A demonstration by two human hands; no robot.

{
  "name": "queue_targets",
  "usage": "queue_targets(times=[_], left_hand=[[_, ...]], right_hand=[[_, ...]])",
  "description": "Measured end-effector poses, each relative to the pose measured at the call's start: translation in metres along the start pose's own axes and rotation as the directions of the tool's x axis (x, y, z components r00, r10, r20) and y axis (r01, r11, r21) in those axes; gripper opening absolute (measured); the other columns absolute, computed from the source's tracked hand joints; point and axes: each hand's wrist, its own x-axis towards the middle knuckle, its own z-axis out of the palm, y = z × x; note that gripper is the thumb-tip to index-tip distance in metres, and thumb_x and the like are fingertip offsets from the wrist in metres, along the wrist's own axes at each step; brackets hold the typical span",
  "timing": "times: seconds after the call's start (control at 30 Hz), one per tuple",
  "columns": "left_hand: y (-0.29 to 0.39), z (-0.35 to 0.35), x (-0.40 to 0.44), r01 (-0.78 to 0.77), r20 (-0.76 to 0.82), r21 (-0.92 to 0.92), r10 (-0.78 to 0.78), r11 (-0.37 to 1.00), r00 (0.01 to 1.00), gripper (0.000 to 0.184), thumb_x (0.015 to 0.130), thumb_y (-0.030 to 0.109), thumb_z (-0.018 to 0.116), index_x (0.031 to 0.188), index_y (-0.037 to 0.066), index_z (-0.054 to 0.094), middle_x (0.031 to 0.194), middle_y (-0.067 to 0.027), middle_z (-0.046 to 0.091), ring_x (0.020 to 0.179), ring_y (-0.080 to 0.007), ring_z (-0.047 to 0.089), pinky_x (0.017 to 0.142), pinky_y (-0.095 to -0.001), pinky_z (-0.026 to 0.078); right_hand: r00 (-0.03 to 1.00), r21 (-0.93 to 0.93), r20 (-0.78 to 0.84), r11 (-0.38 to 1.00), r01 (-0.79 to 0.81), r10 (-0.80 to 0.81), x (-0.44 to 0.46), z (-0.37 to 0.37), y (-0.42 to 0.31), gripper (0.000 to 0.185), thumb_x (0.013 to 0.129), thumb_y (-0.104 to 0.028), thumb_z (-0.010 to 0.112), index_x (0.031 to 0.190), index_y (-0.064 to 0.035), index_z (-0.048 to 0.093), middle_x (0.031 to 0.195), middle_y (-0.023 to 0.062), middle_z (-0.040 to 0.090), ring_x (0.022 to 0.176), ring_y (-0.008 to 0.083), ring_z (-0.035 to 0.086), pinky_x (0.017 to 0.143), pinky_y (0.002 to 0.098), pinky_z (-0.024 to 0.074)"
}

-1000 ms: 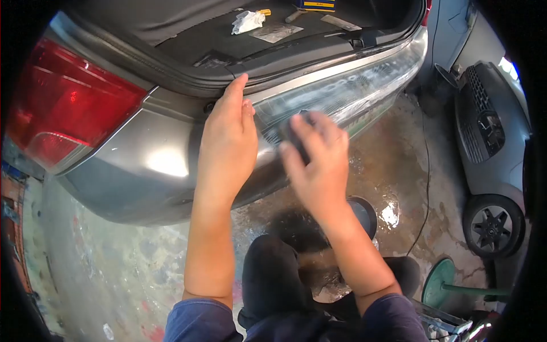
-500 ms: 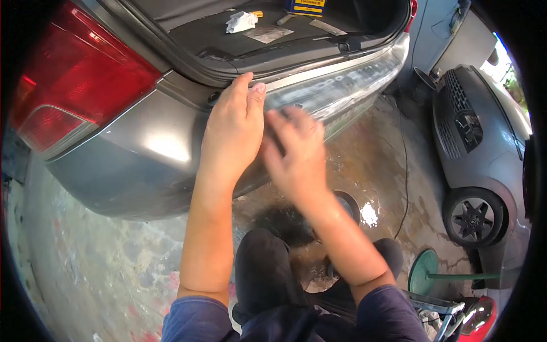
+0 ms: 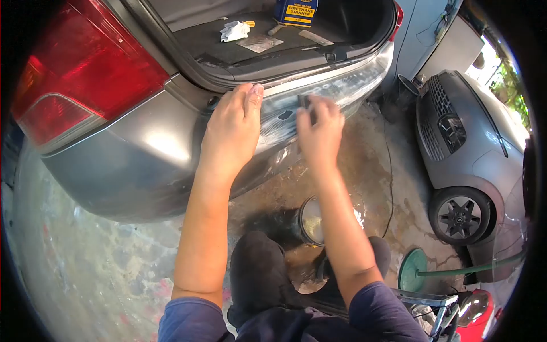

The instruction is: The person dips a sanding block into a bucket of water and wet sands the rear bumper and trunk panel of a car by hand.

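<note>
A grey car's rear bumper [image 3: 122,165] stretches before me, its upper part scuffed with whitish streaks and a small dark hole. My left hand [image 3: 232,122] rests on the bumper's upper edge just below the open trunk, fingers stretched out and close together, holding nothing I can see. Farther right, my right hand [image 3: 321,131] is against the scuffed area, slightly blurred. Its fingers are bent round a small dark sanding pad [image 3: 303,102], mostly hidden by the hand.
The trunk holds a urethane thinner can [image 3: 297,11], a white crumpled cloth [image 3: 235,31] and flat sheets. Below my right forearm stands a bucket [image 3: 310,222] of cloudy liquid. A second grey car [image 3: 473,137] is parked at right, with a green round-based stand [image 3: 412,270] nearby.
My right hand has slid to the right along the bumper, away from my left hand, uncovering the dark hole. My left hand stays on the edge. The view has shifted slightly.
</note>
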Motion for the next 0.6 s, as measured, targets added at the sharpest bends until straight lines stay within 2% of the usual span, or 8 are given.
queue_targets(times=[0.07,0.13,0.2,0.27,0.33,0.43,0.53,0.6], left_hand=[[-0.001,0.0,0.001,-0.029,0.001,0.02,0.029,0.999,1.0,0.056,0.114,0.044,0.042,0.13,-0.004,0.065,0.131,-0.027,0.067,0.124,-0.0447,0.061,0.106,-0.0479,0.048],[-0.004,0.002,0.0,-0.046,0.002,0.029,0.046,0.999,0.999,0.055,0.114,0.043,0.042,0.129,-0.004,0.065,0.13,-0.0266,0.067,0.124,-0.0446,0.061,0.106,-0.0478,0.048],[-0.005,0.003,0.0,-0.052,0.005,0.026,0.052,0.998,0.999,0.054,0.114,0.042,0.043,0.128,-0.005,0.066,0.13,-0.0263,0.067,0.124,-0.0445,0.062,0.105,-0.0477,0.048],[-0.005,0.002,0.0,-0.046,-0.009,0.034,0.047,0.998,0.999,0.052,0.113,0.041,0.044,0.127,-0.004,0.066,0.127,-0.0259,0.069,0.122,-0.044,0.062,0.105,-0.0476,0.048],[0.0,0.003,-0.001,-0.025,-0.007,0.055,0.025,0.998,1.0,0.052,0.113,0.041,0.044,0.127,-0.004,0.066,0.126,-0.0258,0.069,0.122,-0.0438,0.063,0.105,-0.0473,0.048],[-0.007,0.005,-0.001,-0.053,-0.017,0.061,0.054,0.997,0.998,0.053,0.113,0.041,0.044,0.128,-0.005,0.066,0.127,-0.026,0.069,0.123,-0.0436,0.063,0.106,-0.0459,0.048],[-0.004,0.003,-0.001,-0.026,-0.014,-0.004,0.026,1.0,1.0,0.054,0.113,0.043,0.045,0.129,-0.005,0.065,0.128,-0.0258,0.069,0.123,-0.0436,0.063,0.106,-0.0449,0.048],[-0.002,0.0,-0.001,-0.018,0.0,-0.001,0.018,1.0,1.0,0.055,0.113,0.043,0.045,0.13,-0.004,0.065,0.128,-0.0258,0.069,0.122,-0.0432,0.063,0.105,-0.0447,0.048]], right_hand=[[0.973,0.082,0.013,0.97,0.228,-0.23,-0.029,0.0,-0.034,0.041,0.081,-0.014,0.078,0.12,-0.0028,0.073,0.124,0.0238,0.066,0.114,0.0421,0.061,0.1,0.0529,0.0474],[0.939,0.216,0.157,0.939,0.269,-0.305,-0.053,-0.02,-0.066,0.047,0.076,-0.014,0.08,0.122,-0.0069,0.073,0.127,0.0219,0.064,0.114,0.041,0.061,0.1,0.0522,0.0483],[0.928,0.21,0.16,0.93,0.301,-0.336,-0.04,-0.023,-0.039,0.046,0.078,-0.013,0.08,0.123,-0.0071,0.073,0.128,0.0222,0.064,0.115,0.0419,0.06,0.1,0.052,0.0484],[0.981,0.103,0.085,0.981,0.164,-0.173,-0.026,-0.014,0.0,0.043,0.081,-0.012,0.078,0.123,-0.0063,0.073,0.13,0.0235,0.064,0.114,0.0432,0.059,0.1,0.0525,0.048],[0.997,0.037,0.014,0.996,0.076,-0.077,-0.034,-0.01,-0.005,0.044,0.08,-0.012,0.079,0.123,-0.0062,0.073,0.13,0.0245,0.063,0.116,0.0427,0.058,0.101,0.0529,0.0476],[0.953,0.199,0.137,0.95,0.241,-0.27,-0.062,-0.024,-0.053,0.047,0.078,-0.011,0.08,0.124,-0.0052,0.072,0.129,0.0244,0.063,0.116,0.0414,0.058,0.1,0.0525,0.0482],[0.946,0.207,0.123,0.94,0.271,-0.3,-0.044,-0.022,-0.017,0.044,0.08,-0.011,0.079,0.123,-0.0046,0.072,0.13,0.0242,0.062,0.117,0.0416,0.058,0.1,0.0526,0.0485],[0.993,0.097,0.048,0.99,0.104,-0.109,-0.029,-0.016,0.002,0.041,0.084,-0.011,0.077,0.124,-0.0045,0.072,0.13,0.0228,0.062,0.116,0.0436,0.058,0.1,0.0529,0.0482]])
